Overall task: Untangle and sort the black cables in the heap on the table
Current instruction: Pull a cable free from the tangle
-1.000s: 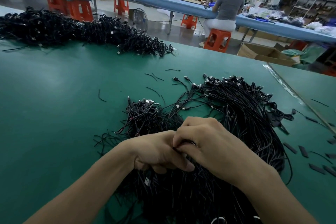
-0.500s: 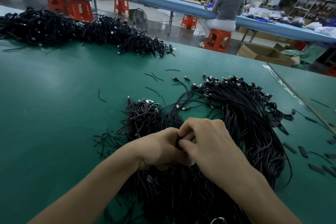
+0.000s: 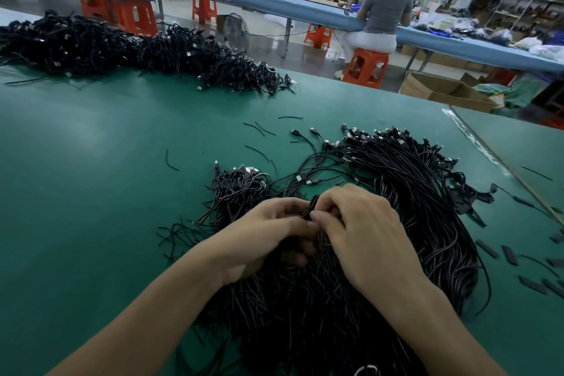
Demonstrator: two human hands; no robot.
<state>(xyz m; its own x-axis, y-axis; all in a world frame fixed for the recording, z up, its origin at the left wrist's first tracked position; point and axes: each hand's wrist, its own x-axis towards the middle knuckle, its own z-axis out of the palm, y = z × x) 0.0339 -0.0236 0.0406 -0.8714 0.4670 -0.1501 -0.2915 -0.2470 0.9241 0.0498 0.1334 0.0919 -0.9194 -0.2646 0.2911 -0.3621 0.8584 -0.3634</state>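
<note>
The left hand (image 3: 268, 232) and right hand (image 3: 363, 229) meet knuckle to knuckle over the heap (image 3: 305, 299) of black cables, which spreads under both wrists and back toward the person. The fingers (image 3: 293, 207) of both hands are curled in, pinching a thin tuft of strands (image 3: 310, 207) that stands up between them, so each hand grasps cable and neither lies slack. How many strands are in the pinch is hidden by the knuckles. The step in hand looks like teasing a few leads free of the knot. To do it well, one hand should probably anchor the tuft while the other draws a single strand out along its length. The pull should go up and away from the fingers, not sideways, since a sideways pull would likely tighten the loops below. Short, easy pulls seem safer than a hard yank, which could drag the whole mass across the tabletop (image 3: 91, 192). Beyond and to the right of the fingers a combed bundle (image 3: 412, 180) arcs with its plugs lined up, and freed leads probably belong there, plug ends together. Just beyond the left fingers sits a small snarled cluster (image 3: 241, 183), best kept apart from the sorted bundle.
</note>
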